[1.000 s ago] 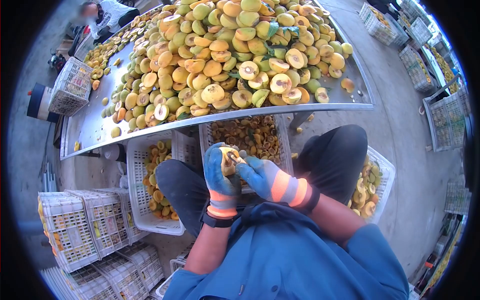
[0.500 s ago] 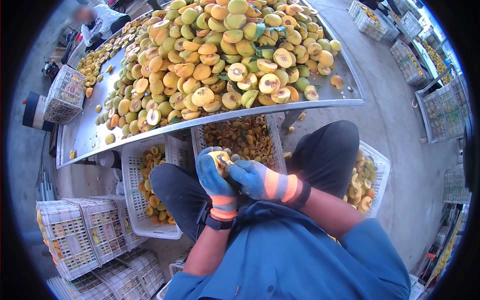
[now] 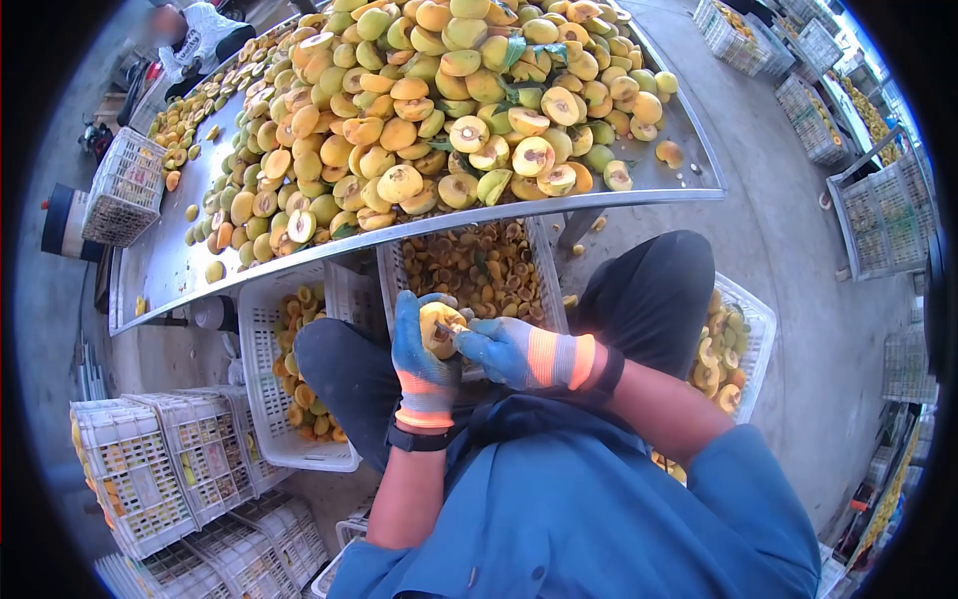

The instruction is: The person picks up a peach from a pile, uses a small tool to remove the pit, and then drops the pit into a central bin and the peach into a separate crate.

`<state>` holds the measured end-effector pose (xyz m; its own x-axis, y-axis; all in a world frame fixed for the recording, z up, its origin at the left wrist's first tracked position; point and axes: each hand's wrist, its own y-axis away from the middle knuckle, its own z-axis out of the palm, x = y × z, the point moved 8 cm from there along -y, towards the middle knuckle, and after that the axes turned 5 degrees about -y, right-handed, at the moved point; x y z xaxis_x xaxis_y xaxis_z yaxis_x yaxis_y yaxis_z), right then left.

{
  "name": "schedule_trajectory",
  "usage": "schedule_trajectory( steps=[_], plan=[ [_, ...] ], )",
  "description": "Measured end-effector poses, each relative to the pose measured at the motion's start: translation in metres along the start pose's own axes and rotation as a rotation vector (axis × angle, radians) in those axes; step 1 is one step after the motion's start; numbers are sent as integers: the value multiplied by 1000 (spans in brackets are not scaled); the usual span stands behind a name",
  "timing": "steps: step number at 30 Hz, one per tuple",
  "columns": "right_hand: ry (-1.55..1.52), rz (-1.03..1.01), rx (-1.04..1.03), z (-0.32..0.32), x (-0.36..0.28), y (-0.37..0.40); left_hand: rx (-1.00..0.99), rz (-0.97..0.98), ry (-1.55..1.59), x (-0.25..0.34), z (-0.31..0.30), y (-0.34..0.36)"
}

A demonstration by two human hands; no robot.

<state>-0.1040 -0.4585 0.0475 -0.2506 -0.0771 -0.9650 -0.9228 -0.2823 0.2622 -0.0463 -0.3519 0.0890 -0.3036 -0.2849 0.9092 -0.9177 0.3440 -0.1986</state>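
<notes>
My left hand (image 3: pixel 417 351), in a blue, grey and orange work glove, is closed around a yellow peach half (image 3: pixel 437 331). The cut face is turned toward my right hand, with a dark hollow at its centre. My right hand (image 3: pixel 507 351), gloved alike, grips a small pitting tool (image 3: pixel 460 329) whose tip meets the cut face; most of the tool is hidden by the fingers. Both hands are over my lap, just in front of a crate (image 3: pixel 552 290) of small brownish-orange pieces beneath the table edge.
A metal table (image 3: pixel 689 165) bears a large heap of halved peaches (image 3: pixel 419 110). Crates of peach halves stand left (image 3: pixel 261 399) and right (image 3: pixel 760 344) of my knees. Stacked crates (image 3: pixel 150 479) fill the lower left. Another person (image 3: pixel 200 40) is at the far left.
My left hand has turned the peach half, so more of its cut face shows. The right hand has shifted slightly, the tool still at the fruit. The view has tilted a little.
</notes>
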Motion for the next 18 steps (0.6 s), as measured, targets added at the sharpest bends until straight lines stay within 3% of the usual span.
schedule_trajectory(
  steps=[3,6,9,11,15,18],
  plan=[
    [107,-76,-25,1,4,-2,138,-616,900,-63,21,10],
    [233,-126,14,1,2,-2,227,-581,672,-75,19,10],
    [499,-426,16,6,-3,2,337,-597,731,-73,23,16],
    [433,-391,-24,4,10,-2,347,-611,738,-73,25,18],
    [404,-14,-59,1,19,-6,396,-577,582,-67,22,22],
    [416,-124,-43,2,17,-5,370,-514,537,-81,22,23]
  ],
)
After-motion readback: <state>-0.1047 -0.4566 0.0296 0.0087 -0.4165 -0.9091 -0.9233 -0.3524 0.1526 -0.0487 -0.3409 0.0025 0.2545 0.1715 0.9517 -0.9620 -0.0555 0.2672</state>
